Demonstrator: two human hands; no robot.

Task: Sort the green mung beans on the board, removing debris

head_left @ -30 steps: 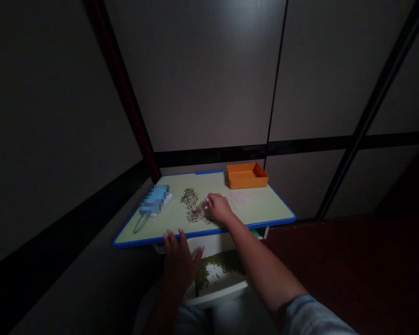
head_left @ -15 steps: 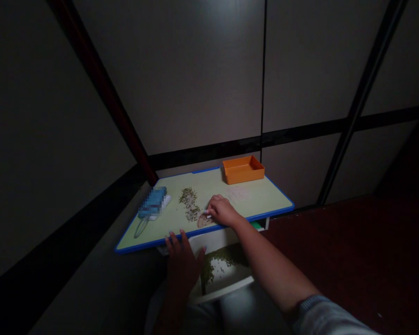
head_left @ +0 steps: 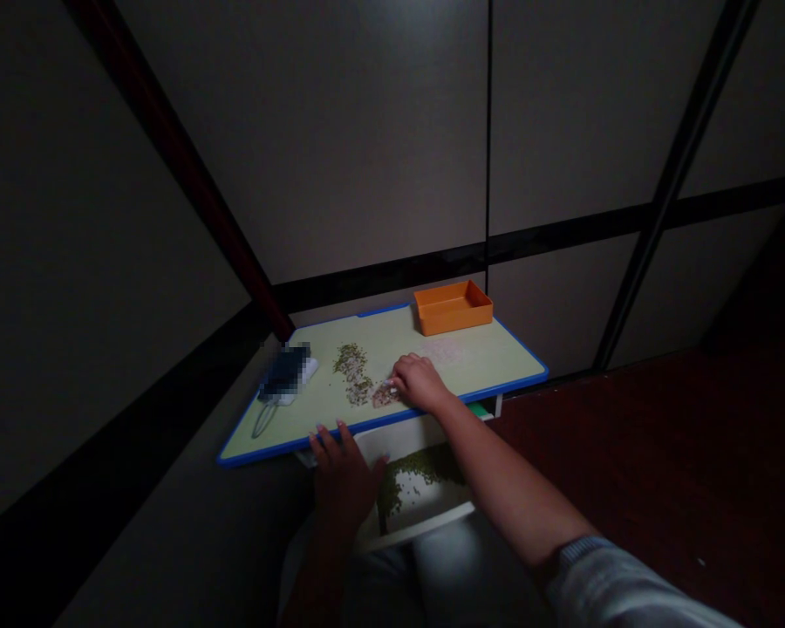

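Observation:
My right hand (head_left: 419, 384) rests on the pale yellow tabletop with its fingers curled together. Its fingertips touch the right side of a small brownish patch of grains (head_left: 385, 395), and whatever they pinch is hidden. Just left of that patch lies a loose spread of green and pale seeds (head_left: 351, 371). My left hand (head_left: 344, 475) is at the table's front edge, fingers apart and fingertips on the blue rim, holding nothing. Below the tabletop, a pulled-out white drawer (head_left: 425, 522) carries many green seeds (head_left: 425, 467), partly covered by my right forearm.
An orange open box (head_left: 456, 319) stands at the table's back right. At the left lies a dark, pixelated object (head_left: 286, 371) on something white, with a looped cord (head_left: 265, 420). A faint pinkish scatter (head_left: 445, 351) lies before the box. Panelled walls (head_left: 366, 148) close off the back and left.
My right hand has shifted slightly over the brownish patch, which now looks more broken up. My left hand stays at the edge. The whole view has shifted a little.

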